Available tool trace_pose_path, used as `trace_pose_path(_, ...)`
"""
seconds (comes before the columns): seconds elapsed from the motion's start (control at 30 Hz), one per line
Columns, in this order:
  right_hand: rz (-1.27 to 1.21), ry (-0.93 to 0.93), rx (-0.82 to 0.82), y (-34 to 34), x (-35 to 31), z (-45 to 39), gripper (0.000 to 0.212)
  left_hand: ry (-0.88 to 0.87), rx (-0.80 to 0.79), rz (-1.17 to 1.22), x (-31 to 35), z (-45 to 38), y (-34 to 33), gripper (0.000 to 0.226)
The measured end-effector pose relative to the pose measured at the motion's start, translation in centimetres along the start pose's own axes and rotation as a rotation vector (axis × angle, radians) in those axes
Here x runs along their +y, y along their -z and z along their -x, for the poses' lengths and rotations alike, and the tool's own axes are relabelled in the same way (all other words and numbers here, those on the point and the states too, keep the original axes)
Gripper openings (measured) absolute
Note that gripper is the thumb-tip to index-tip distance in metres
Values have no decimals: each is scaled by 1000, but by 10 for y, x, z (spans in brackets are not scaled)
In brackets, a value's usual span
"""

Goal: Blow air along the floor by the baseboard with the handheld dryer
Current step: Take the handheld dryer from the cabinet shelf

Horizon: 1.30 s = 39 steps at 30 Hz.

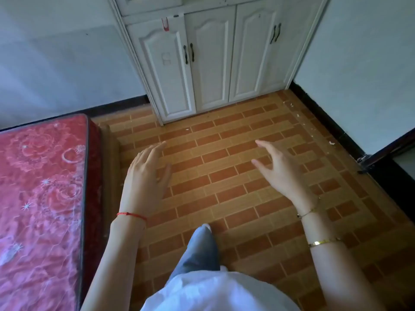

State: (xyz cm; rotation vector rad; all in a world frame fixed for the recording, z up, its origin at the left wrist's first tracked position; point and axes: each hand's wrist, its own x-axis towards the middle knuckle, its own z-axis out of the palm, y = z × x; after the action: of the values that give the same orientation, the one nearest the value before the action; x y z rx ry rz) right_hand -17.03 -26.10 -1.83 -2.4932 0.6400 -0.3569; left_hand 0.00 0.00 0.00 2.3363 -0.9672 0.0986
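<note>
Both hands, left hand (146, 176) and right hand (280, 169), hovered apart, spread, empty; dryer unseen; likely light, rigid; grasp handle.

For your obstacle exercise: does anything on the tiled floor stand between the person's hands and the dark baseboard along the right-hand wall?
Nothing visible does. Both hands, left hand and right hand, are open and empty, the brick-patterned tile floor is bare, and only small white scraps lie beside the dark baseboard. No dryer is in view.

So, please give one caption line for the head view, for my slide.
Both hands, left hand and right hand, open and empty above the tiled floor; white flecks by the baseboard.
</note>
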Motion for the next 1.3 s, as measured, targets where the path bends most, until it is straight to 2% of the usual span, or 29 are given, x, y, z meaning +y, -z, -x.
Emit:
trace_pose_path(0.2,-8,-65,-39,-16,21,-66,55,57,-54,34,-21,-67,-34,46)
trace_pose_path(0.4,-36,-77,-26,-21,33,-180,54,68,-48,29,-45,-178,-55,46)
trace_pose_path(0.6,-22,-69,39,-15,33,-295,55,31,-67,9,-65,-296,-64,47)
trace_pose_path(0.8,-24,-127,66,-12,45,-367,54,-6,-129,24,-69,-385,-82,47)
trace_pose_path(1.07,-35,-179,73,-19,99,-469,51,-2,-180,13,-85,-503,-136,48)
trace_pose_path(1.3,-56,-121,65,8,153,-609,51,9,-141,3,-71,-626,-184,49)
